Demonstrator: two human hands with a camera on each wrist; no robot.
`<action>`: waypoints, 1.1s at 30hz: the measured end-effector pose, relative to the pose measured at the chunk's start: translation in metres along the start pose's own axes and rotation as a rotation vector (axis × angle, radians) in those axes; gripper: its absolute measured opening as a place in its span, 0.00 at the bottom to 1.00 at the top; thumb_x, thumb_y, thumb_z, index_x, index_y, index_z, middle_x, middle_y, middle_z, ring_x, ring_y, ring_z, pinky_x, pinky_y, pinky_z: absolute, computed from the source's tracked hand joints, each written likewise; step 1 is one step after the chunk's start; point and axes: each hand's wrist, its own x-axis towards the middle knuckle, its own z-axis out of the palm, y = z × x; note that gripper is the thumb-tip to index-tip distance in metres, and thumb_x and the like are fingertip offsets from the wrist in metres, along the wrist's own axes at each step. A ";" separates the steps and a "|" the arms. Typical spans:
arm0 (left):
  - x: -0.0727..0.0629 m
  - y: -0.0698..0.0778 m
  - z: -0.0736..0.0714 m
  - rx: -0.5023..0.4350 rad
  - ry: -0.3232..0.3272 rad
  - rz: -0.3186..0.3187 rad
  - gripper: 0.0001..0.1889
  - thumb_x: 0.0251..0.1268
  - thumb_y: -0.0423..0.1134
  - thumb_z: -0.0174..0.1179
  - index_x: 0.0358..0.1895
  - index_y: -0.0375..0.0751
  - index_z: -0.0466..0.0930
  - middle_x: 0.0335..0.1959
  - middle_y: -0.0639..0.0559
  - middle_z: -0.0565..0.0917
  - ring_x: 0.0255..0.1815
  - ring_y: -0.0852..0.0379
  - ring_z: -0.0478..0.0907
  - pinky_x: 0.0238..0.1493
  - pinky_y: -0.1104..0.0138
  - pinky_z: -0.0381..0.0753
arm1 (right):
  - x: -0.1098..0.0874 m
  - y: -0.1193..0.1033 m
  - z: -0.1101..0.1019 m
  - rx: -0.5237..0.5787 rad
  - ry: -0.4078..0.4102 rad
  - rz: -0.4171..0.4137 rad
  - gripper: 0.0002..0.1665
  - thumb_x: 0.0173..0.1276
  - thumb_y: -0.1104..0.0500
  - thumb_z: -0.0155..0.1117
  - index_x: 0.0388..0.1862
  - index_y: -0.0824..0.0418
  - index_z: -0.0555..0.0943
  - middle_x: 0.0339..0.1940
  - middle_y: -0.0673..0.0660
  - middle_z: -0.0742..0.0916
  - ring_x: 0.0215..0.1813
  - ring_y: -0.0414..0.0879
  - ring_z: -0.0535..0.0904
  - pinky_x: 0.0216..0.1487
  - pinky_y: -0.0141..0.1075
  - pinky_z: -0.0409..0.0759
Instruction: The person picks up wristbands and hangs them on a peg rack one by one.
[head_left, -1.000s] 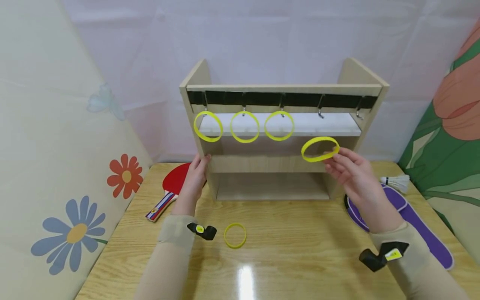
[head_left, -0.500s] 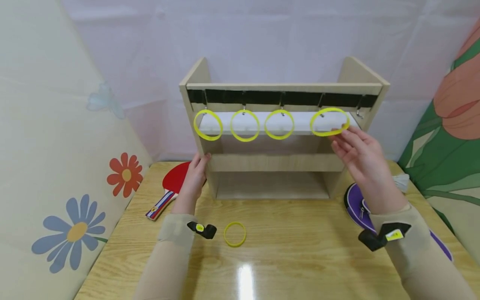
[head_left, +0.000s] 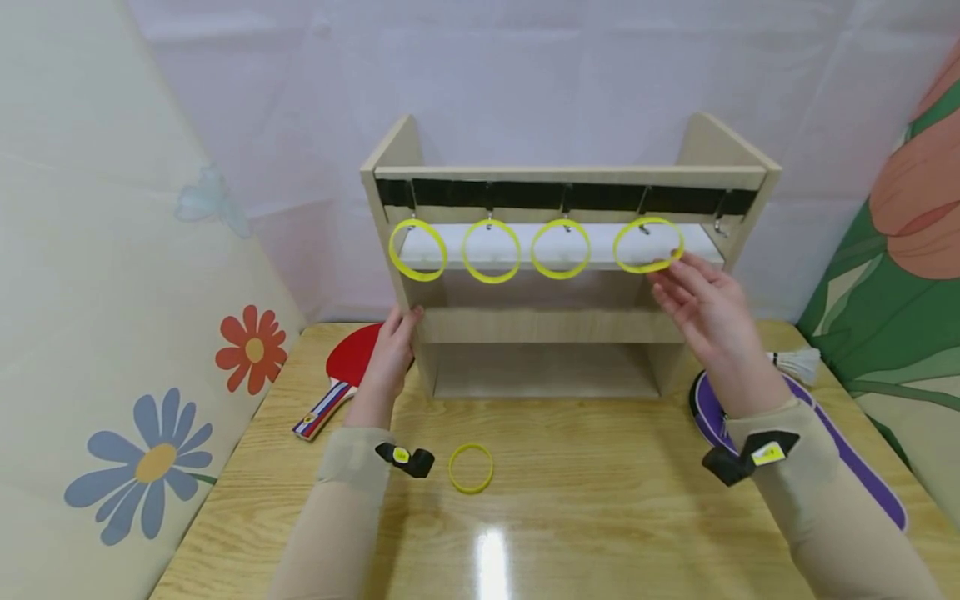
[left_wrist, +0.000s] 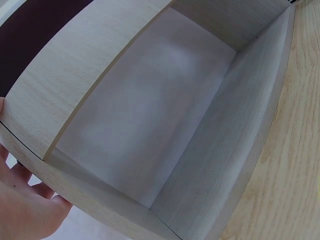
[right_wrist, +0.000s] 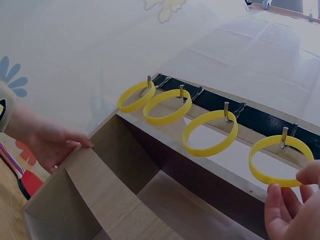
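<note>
My right hand [head_left: 708, 312] pinches the lower right edge of a yellow wristband [head_left: 617, 252] between thumb and fingers. That band is at the fourth hook from the left; in the right wrist view the upturned hook tip [right_wrist: 284, 136] shows inside its loop. Three more wristbands hang from the hooks to the left, the nearest being a yellow band [right_wrist: 207, 151]. With my left hand [head_left: 388, 354] I grip the left side panel of a small wooden shelf [head_left: 547, 325], thumb in front and fingers behind. The rightmost hook [head_left: 722, 227] holds no band.
A loose yellow wristband [head_left: 471, 491] lies on the wooden table [head_left: 585, 500] in front of the shelf. On the left is a red table tennis bat [head_left: 351, 357]; on the right are a purple racket case [head_left: 862, 475] and a shuttlecock [head_left: 798, 365].
My right hand has lifted the wristband from below the hook row to the fourth hook, then shifted it slightly left. My left hand keeps its grip on the shelf.
</note>
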 end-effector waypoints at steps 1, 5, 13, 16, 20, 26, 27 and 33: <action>0.000 0.000 0.000 0.004 0.002 0.000 0.29 0.79 0.48 0.41 0.79 0.56 0.51 0.73 0.40 0.60 0.71 0.45 0.59 0.74 0.46 0.57 | 0.000 0.001 0.000 -0.008 -0.001 0.000 0.10 0.67 0.70 0.63 0.47 0.64 0.80 0.40 0.58 0.89 0.39 0.47 0.87 0.42 0.32 0.84; -0.001 0.000 0.000 0.009 0.005 0.002 0.29 0.79 0.49 0.42 0.79 0.57 0.51 0.71 0.42 0.62 0.70 0.45 0.60 0.74 0.47 0.58 | 0.001 0.004 -0.002 -0.017 -0.024 -0.007 0.10 0.68 0.71 0.61 0.47 0.65 0.80 0.40 0.58 0.89 0.39 0.47 0.87 0.43 0.32 0.85; 0.000 0.000 0.001 0.003 0.007 -0.008 0.29 0.79 0.48 0.42 0.79 0.57 0.52 0.71 0.42 0.61 0.69 0.45 0.60 0.74 0.47 0.58 | 0.001 0.010 -0.004 -0.008 -0.049 -0.010 0.09 0.68 0.72 0.60 0.44 0.65 0.82 0.39 0.59 0.89 0.38 0.48 0.88 0.44 0.34 0.85; 0.000 0.000 0.001 0.006 0.007 -0.009 0.29 0.78 0.48 0.42 0.79 0.57 0.51 0.72 0.42 0.61 0.70 0.45 0.60 0.74 0.47 0.58 | 0.000 0.011 -0.004 -0.015 -0.056 -0.009 0.09 0.68 0.72 0.59 0.44 0.65 0.83 0.40 0.59 0.89 0.39 0.48 0.88 0.45 0.33 0.85; 0.000 0.000 0.001 0.012 0.007 -0.011 0.29 0.79 0.49 0.42 0.79 0.57 0.50 0.73 0.42 0.60 0.71 0.44 0.59 0.74 0.46 0.57 | 0.000 0.013 -0.005 -0.027 -0.058 -0.004 0.10 0.68 0.72 0.60 0.45 0.65 0.82 0.41 0.58 0.89 0.40 0.48 0.88 0.46 0.33 0.84; -0.001 0.001 0.001 0.013 0.009 -0.008 0.29 0.78 0.49 0.42 0.79 0.57 0.51 0.73 0.42 0.60 0.71 0.44 0.58 0.75 0.46 0.56 | 0.001 0.017 -0.004 -0.027 -0.072 0.011 0.08 0.68 0.72 0.60 0.43 0.66 0.83 0.41 0.59 0.89 0.40 0.48 0.88 0.47 0.33 0.84; -0.001 0.001 0.001 0.015 0.009 -0.009 0.29 0.78 0.49 0.42 0.79 0.57 0.51 0.73 0.41 0.60 0.71 0.44 0.58 0.75 0.46 0.56 | 0.001 0.018 -0.005 -0.021 -0.075 0.013 0.08 0.68 0.73 0.59 0.43 0.66 0.83 0.40 0.60 0.89 0.40 0.48 0.88 0.46 0.33 0.84; -0.001 0.002 0.001 0.017 0.009 -0.007 0.30 0.78 0.48 0.42 0.79 0.55 0.50 0.74 0.39 0.58 0.71 0.43 0.58 0.75 0.45 0.56 | 0.000 0.032 -0.010 -0.071 -0.089 0.029 0.09 0.71 0.71 0.56 0.41 0.64 0.83 0.39 0.58 0.89 0.41 0.47 0.88 0.46 0.33 0.84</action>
